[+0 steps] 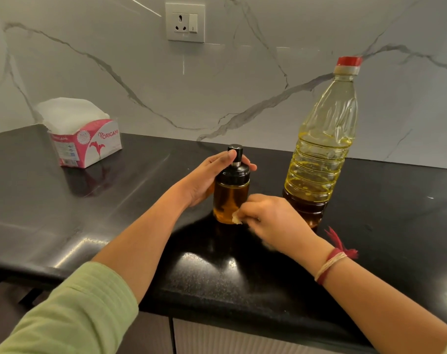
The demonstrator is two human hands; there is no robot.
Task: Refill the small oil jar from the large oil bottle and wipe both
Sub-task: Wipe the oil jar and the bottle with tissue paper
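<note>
Large oil bottle [322, 146] crowds the small oil jar's [230, 198] right; counter [115, 200] leftward lies open.

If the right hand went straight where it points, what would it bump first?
The jar: the right hand points at its lower side, with a tissue wad pinched between them, seemingly touching the glass.

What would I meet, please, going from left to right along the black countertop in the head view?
tissue box → small oil jar → large oil bottle
</note>
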